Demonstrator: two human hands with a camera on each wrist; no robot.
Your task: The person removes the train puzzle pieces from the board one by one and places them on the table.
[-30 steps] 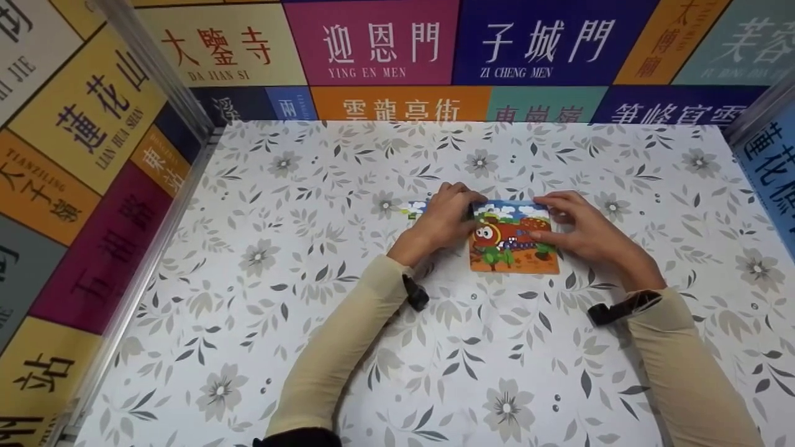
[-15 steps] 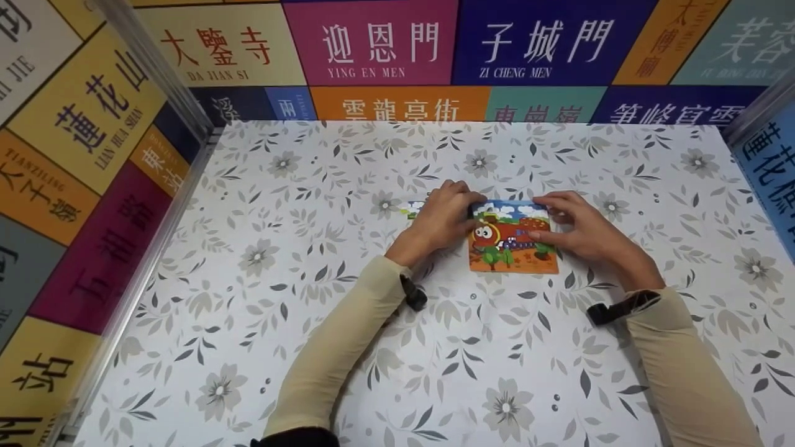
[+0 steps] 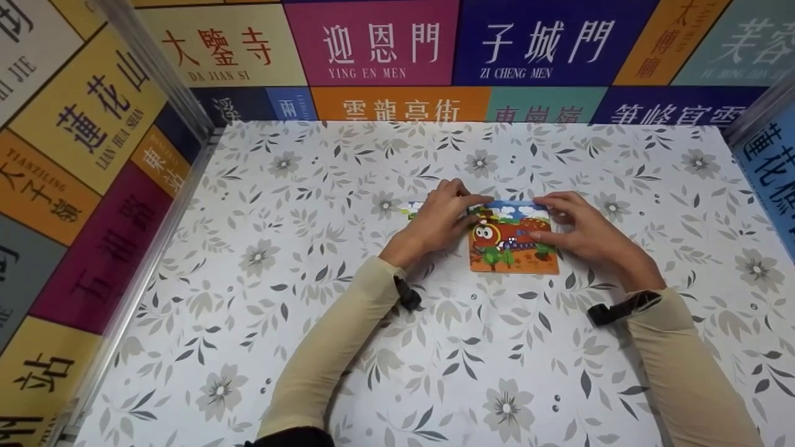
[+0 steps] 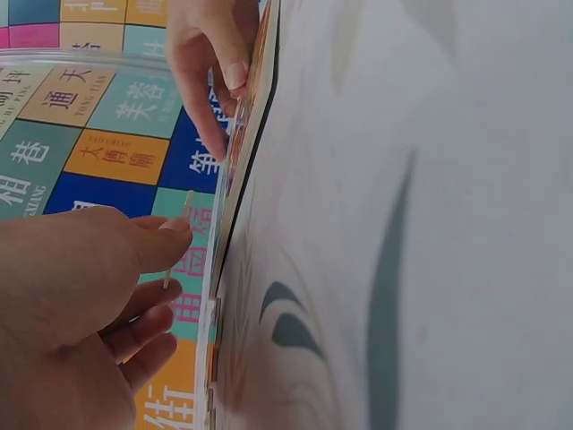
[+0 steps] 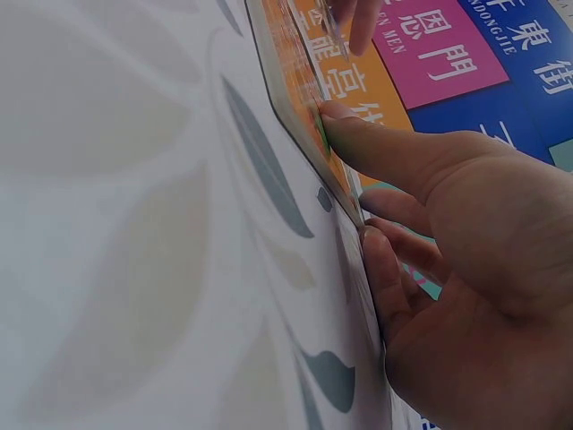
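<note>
A square jigsaw puzzle (image 3: 515, 251) with a red cartoon caterpillar-like creature lies flat on the table in the head view. My left hand (image 3: 435, 217) is at its upper left corner. In the left wrist view, that hand pinches a thin puzzle piece (image 4: 188, 202), seen edge-on, between thumb and fingers, apart from the board. My right hand (image 3: 581, 226) holds the puzzle's right side. Its thumb (image 5: 345, 130) presses on the picture, and other fingers touch the board's edge. Left of my left hand, another blue-and-white piece (image 3: 412, 208) shows, partly hidden.
A white tablecloth (image 3: 348, 347) with grey flowers and leaves covers the table. Panels with large Chinese characters (image 3: 382, 43) stand along the back and both sides. Black straps with cameras (image 3: 407, 295) sit on both wrists.
My left hand has shifted slightly leftward, its wrist and forearm too, and its index finger reaches further over the puzzle's top edge. The right hand and puzzle have stayed in place.
</note>
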